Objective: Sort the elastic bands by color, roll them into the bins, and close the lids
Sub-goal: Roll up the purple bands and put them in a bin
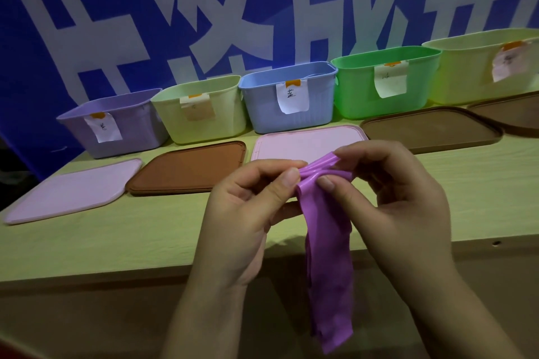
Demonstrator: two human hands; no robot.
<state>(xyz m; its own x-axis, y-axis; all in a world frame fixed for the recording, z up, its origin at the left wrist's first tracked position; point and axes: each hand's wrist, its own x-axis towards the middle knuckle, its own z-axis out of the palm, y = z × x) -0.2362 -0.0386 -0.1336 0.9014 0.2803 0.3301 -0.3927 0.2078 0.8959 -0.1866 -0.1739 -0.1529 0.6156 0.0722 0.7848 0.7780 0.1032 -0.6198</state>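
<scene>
Together, the left hand (245, 213) and right hand (390, 201) pinched the top of a purple band (326, 256) in curled fingers above the table's (116, 236) near edge; its length hung down, with five open bins (288, 105) behind.

Head camera looks forward and down, close over the table (122, 242) edge.

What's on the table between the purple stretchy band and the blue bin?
In the head view, a pink lid lies flat between the purple band and the blue bin.
</scene>
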